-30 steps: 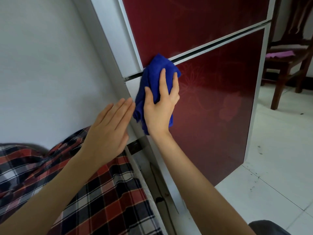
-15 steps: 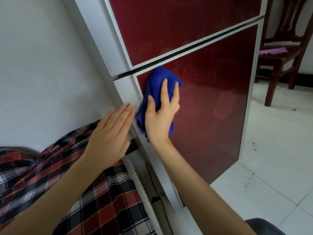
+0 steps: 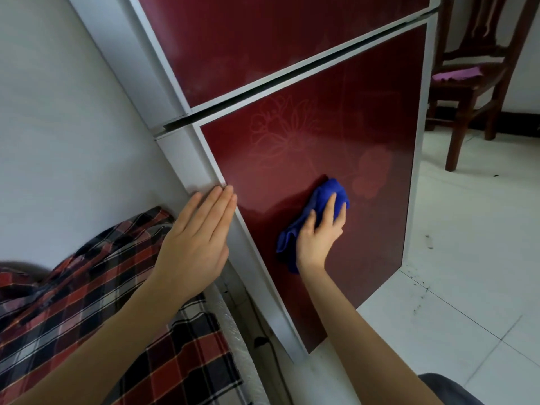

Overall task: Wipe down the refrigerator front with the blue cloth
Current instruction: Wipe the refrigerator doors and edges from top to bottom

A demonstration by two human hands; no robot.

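Pressure from your right hand [image 3: 318,235], fingers spread flat, pins the blue cloth [image 3: 314,217] mid-panel on the refrigerator's lower door [image 3: 306,147]; your left hand [image 3: 198,241], open and empty, braces the door's edge.

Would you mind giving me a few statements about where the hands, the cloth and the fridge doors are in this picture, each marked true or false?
1. The right hand presses the blue cloth against the lower door. True.
2. The left hand holds a second cloth. False: it is empty, lying flat with fingers together at the door's pale left edge.
3. The cloth is up on the gap between the two doors. False: it sits well below it, on the lower panel, beneath the faint flower outline.
4. A wooden chair stands to the right of the refrigerator. True.
5. The floor is carpeted. False: it is pale tile.
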